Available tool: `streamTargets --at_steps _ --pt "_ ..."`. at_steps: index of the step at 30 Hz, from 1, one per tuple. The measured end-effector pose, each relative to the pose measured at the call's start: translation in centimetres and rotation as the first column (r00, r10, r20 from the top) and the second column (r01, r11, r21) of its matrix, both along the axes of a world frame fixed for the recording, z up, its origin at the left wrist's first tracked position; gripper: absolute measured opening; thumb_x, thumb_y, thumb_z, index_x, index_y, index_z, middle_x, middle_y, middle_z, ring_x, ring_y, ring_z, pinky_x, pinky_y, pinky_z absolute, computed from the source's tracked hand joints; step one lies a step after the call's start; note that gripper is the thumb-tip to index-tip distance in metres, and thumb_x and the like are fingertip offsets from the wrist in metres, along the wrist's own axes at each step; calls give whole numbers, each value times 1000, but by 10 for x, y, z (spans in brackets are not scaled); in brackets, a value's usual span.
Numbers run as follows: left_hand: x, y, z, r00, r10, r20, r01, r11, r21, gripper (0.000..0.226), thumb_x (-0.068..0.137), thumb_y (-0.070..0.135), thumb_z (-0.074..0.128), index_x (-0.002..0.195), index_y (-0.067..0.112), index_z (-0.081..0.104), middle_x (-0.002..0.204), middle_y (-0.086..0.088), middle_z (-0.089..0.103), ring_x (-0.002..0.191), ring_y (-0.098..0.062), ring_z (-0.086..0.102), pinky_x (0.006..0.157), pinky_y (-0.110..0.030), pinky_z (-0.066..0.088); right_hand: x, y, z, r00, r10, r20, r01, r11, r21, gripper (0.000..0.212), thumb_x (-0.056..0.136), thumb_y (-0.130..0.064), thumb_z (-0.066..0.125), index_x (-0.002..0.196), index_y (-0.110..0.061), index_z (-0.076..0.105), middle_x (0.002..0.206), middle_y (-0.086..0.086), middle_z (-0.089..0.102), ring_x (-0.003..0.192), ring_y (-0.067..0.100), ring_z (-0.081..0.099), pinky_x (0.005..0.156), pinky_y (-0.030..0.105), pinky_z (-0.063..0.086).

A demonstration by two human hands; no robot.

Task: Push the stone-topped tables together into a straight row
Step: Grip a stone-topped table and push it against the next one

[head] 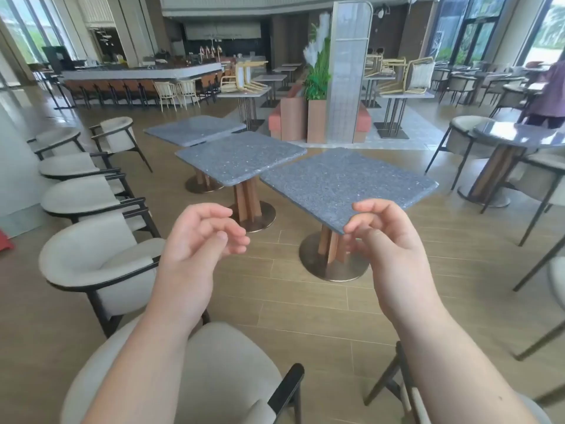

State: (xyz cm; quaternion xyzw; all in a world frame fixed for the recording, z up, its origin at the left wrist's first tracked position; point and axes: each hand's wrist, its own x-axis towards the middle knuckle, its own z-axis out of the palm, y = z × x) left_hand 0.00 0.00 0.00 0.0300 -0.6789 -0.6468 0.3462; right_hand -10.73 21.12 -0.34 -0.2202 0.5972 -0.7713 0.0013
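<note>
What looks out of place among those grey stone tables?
The nearest table sits turned at an angle and offset to the right, so it breaks the line of the middle table and far table. Farther back, chairs lie tipped on their sides on top of pale tables.

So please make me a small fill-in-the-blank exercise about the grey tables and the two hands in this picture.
1. ___ square grey stone-topped tables stand in a line running away from the camera.
2. Each of them stands on a round ___ base.
3. A row of pale cushioned armchairs stands on the ___ side of them.
4. The left hand and right hand hold ___.

Missing words: three; metal; left; nothing
</note>
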Motion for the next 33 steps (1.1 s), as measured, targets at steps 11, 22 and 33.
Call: streamTargets --at_steps 11,22,33 --pt "-173 45 -21 990 118 71 -120 993 19 32 96 -14 38 105 10 57 80 -2 69 79 -26 66 84 -52 52 -159 47 -18 997 46 66 -51 996 71 26 96 12 43 107 -6 57 78 3 63 74 24 54 69 19 49" --pt "-266 22 -47 987 115 114 -120 992 42 25 93 -4 45 104 14 59 82 -3 69 80 -27 66 83 -50 54 -265 16 -43 985 111 131 -123 989 87 30 96 15 41 102 -9 59 79 2 63 75 19 57 69 20 50" --pt "-381 -67 -58 975 122 185 -134 990 54 23 89 5 45 105 15 57 85 -3 69 82 -25 67 88 -55 52 -372 -76 -53 983 123 133 -139 983 122 27 96 16 39 105 -4 56 79 4 61 73 17 55 67 18 48"
